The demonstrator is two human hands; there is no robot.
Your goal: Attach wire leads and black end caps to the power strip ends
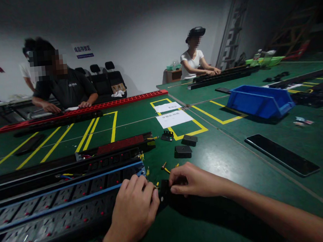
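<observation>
My left hand (135,204) is closed, fingers curled over the near right end of a long black power strip (71,219) with a row of sockets and small red lights. A yellow wire end (156,185) shows by its fingertips. In a pinch, my right hand (195,180) grips a small dark end cap (164,193) beside the left fingers. Whether the cap touches the strip is hidden. Just beyond my hands, another yellow wire (165,168) sticks up. Two black end caps (182,151) and a small black bracket (167,135) lie farther away.
More strips, one with a red part (121,144), lie to the left. A phone (281,154), a blue bin (260,101) and paper sheets (174,118) are on the green table. Across it, co-workers (65,90) handle a red rail (137,99) and black rails (222,77).
</observation>
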